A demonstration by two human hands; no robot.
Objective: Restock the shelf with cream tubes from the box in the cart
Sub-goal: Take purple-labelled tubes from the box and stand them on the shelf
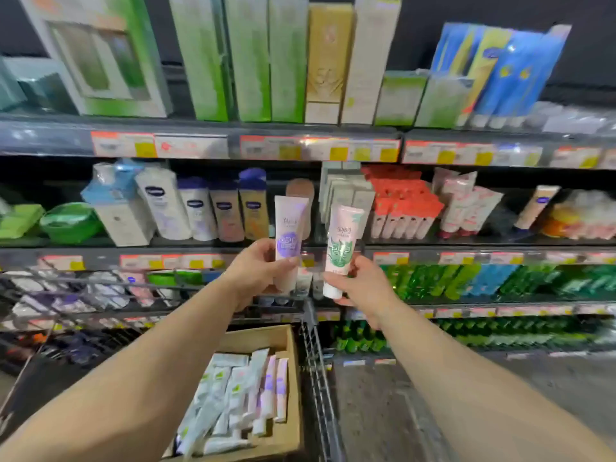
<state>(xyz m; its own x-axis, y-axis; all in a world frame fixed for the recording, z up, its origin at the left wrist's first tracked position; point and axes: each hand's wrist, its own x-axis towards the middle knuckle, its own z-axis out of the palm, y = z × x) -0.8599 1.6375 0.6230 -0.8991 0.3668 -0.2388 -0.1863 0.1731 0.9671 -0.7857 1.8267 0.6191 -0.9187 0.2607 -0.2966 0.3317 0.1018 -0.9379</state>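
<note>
My left hand [256,271] grips a pink cream tube with a purple label [289,228], held upright in front of the middle shelf [233,248]. My right hand [363,285] grips a pink cream tube with a green label [343,241], cap down, just right of the first. Both tubes are raised before a gap between lotion bottles and grey-green boxes. Below, a cardboard box [286,438] in the wire cart [316,361] holds several more tubes [240,391], lying on their sides.
Lotion bottles [200,211] stand left of the gap, grey-green boxes [346,191] and red-capped tubes [403,208] to its right. Tall cartons fill the top shelf [253,58]. Green bottles [466,281] line the lower shelf. The cart's wire rim crosses at left.
</note>
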